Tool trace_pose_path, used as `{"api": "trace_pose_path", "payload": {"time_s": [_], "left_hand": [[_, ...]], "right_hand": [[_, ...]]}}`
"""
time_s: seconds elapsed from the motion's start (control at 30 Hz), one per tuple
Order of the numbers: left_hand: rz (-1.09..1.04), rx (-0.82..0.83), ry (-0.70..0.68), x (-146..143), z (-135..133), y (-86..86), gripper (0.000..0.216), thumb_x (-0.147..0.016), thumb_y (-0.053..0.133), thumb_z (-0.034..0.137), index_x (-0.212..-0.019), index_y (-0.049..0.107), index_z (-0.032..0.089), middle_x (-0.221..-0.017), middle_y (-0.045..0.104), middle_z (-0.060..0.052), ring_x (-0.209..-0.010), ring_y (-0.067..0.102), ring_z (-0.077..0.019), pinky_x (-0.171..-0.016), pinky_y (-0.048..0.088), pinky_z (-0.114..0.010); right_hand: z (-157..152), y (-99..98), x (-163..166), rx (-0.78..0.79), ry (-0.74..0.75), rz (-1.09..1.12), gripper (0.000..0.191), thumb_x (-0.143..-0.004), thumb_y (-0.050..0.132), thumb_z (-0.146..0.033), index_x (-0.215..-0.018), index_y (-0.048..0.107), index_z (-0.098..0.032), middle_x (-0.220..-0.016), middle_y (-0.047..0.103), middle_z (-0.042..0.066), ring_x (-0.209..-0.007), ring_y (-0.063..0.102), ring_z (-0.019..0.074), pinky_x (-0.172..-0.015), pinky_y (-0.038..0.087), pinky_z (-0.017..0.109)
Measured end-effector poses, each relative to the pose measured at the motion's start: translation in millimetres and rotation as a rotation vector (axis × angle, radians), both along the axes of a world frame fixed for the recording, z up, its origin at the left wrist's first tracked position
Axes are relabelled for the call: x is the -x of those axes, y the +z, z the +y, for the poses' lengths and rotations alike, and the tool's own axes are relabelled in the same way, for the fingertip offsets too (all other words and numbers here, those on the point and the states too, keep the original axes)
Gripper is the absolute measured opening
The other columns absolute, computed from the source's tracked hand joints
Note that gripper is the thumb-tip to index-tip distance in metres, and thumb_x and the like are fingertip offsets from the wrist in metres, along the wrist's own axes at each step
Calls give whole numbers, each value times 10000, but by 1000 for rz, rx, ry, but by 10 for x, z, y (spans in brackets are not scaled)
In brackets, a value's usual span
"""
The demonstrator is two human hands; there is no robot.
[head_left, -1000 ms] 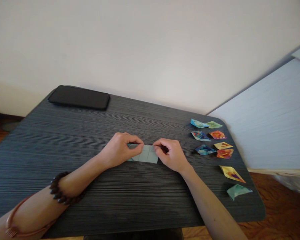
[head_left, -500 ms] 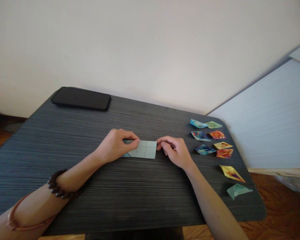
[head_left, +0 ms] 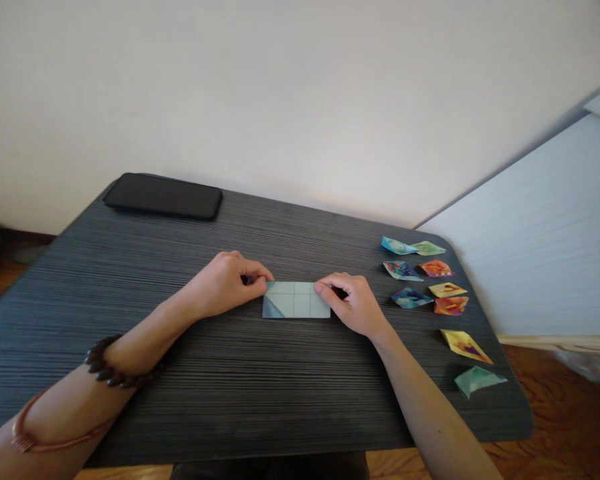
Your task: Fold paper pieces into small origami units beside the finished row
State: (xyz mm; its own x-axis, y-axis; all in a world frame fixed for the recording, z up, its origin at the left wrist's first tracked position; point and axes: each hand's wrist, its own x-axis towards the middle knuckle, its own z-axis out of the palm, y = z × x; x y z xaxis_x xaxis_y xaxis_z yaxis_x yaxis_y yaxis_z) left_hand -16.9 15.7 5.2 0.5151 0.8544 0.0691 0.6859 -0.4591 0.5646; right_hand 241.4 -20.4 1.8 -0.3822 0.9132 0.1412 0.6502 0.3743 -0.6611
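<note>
A black, phone-like slab (head_left: 163, 196) lies at the far left of the dark bench (head_left: 230, 400). Toward the middle, the person's left hand (head_left: 225, 285) has its fingers pinched on the upper-left corner of a pale creased paper (head_left: 301, 301) on the bench; the right hand (head_left: 354, 303) grasps its upper-right corner. Colourful folded papers (head_left: 464, 346) line the right side.

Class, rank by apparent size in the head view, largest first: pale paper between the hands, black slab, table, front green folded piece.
1. Table
2. Black slab
3. Pale paper
4. Front green folded piece
</note>
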Motion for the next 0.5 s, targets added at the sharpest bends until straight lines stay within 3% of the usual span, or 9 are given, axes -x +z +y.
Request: {"api": "trace_pose_path", "payload": {"time_s": [0.1,0.2,0.3,0.5], "left_hand": [[-3,65,1,56,27,-1,215,-807,533,300,-889,722,241,-707,714,25,-680,612,-144,-682,447,-250],[-55,-67,-11,-22,-25,-3,238,-842,496,282,-933,707,220,-760,689,1,-675,594,-129,-726,456,-256],[-84,-159,-125,-142,-98,-26,237,-857,513,308,-986,696,228,-986,629,-45,-890,580,-163,-827,455,-281],[60,-270,-226,-155,-81,-115,273,-897,503,363,-1100,673,296,-1006,578,-53,-920,503,-196,-843,430,-349]], "right_hand": [[13,-16,-43,-1,-40,-20,259,-901,498,-330,-795,679,-177,-702,668,17,-636,571,133,-646,393,269],[10,-53,17,-31,-47,-77,249,-893,520,-358,-808,686,-193,-647,634,-4,-594,533,119,-644,366,270],[0,-110,125,-65,-113,-86,214,-846,593,-407,-832,673,-209,-613,602,-28,-564,501,108,-629,343,265],[-21,-145,210,-59,-220,-36,180,-798,652,-384,-825,632,-208,-661,630,-30,-562,498,110,-639,355,278]]}}
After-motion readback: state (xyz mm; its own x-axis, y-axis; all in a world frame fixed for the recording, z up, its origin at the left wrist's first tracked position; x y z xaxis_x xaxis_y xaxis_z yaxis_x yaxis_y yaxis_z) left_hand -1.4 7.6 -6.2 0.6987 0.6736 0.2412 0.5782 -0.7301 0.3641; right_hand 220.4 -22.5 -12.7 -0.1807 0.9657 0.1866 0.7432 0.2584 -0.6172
